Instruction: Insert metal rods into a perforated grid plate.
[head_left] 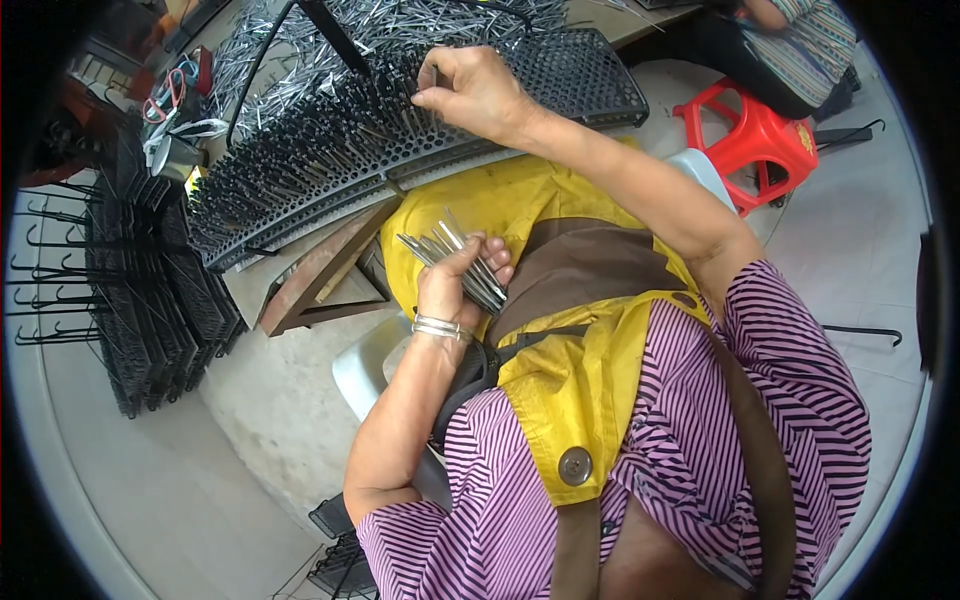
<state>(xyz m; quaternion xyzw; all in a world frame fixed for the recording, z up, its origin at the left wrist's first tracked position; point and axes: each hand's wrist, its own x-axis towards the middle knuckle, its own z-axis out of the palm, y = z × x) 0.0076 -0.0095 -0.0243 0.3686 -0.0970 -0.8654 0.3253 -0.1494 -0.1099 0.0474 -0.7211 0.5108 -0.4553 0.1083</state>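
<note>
My left hand [448,285] is closed round a bundle of thin silvery metal rods [480,285], held over my yellow apron [540,190]. Their ends fan out past my thumb. Up at the black perforated rack [590,75], thumb and forefinger of my right hand [485,95] pinch a short, thin rod; only a small dark bit of it shows. Beneath those fingers, rows of upright dark-tipped rods [300,165] fill the left and middle of the rack. The holes at its right end stand bare.
Behind the rack lies a big heap of loose silvery rods [290,50]. Scissors [165,95] and a metal cup [175,158] sit at the left. Stacked black hooked racks [150,290] stand on the floor. Near a seated person [800,55] is a red stool [750,140].
</note>
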